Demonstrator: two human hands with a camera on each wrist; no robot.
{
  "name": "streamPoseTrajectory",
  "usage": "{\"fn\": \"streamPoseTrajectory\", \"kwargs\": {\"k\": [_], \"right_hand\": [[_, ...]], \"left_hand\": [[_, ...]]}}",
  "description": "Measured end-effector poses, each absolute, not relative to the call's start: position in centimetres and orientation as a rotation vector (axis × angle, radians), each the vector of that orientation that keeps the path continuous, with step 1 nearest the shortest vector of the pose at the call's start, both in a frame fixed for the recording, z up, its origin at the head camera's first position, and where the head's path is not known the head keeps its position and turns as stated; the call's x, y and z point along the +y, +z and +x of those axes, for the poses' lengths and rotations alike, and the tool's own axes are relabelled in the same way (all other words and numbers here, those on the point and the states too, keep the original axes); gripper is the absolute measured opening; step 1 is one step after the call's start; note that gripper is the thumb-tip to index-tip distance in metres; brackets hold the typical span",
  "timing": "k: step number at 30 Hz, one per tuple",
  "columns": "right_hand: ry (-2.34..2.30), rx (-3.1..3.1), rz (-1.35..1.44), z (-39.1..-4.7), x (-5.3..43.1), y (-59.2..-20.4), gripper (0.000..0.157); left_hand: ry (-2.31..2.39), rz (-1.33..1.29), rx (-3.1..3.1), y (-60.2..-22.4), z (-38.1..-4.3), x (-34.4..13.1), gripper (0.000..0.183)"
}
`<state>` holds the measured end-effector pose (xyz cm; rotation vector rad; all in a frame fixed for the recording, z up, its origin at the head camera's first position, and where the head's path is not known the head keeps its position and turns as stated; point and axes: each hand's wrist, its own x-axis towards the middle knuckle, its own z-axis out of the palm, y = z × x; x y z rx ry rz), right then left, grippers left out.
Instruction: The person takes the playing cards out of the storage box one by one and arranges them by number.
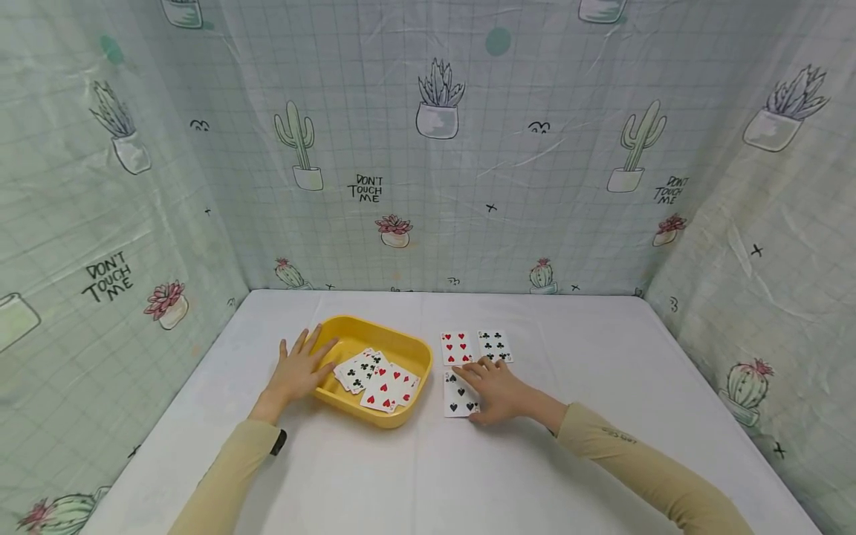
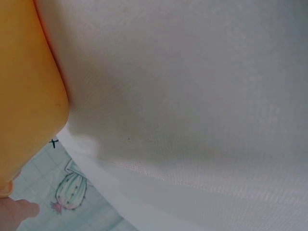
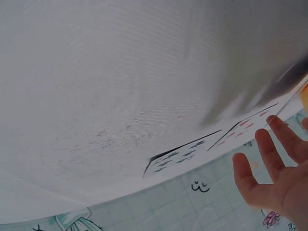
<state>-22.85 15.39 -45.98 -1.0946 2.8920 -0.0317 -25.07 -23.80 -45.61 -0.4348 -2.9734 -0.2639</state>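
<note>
On the left, a yellow tray (image 1: 377, 329) holds several loose playing cards (image 1: 384, 380), clubs and hearts face up. My left hand (image 1: 294, 371) rests spread on the tray's left rim, fingers straight over its edge. Only a fingertip and the tray's outer wall (image 2: 29, 86) show in the left wrist view. Right of the tray, my right hand (image 1: 498, 390) holds a spade card (image 1: 458, 397) face up by its edges, index finger at the top and thumb at the lower right corner. Its other fingers are spread, as the right wrist view shows.
Just beyond the right hand, a six of hearts (image 1: 457, 347) and a club card (image 1: 494, 344) lie side by side face up. A white cloth (image 1: 374, 483) covers the table. Patterned cloth walls (image 1: 428, 186) close off the back and both sides.
</note>
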Motion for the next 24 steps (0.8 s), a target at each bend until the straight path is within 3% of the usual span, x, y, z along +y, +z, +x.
{"fn": "streamPoseTrajectory", "kwargs": {"k": [24], "right_hand": [[0.013,2.872,-1.122,-23.22,15.81,-46.33,0.082]], "left_hand": [[-0.258,-0.44,-2.972,-45.54,-24.96,-23.76,0.051]]}}
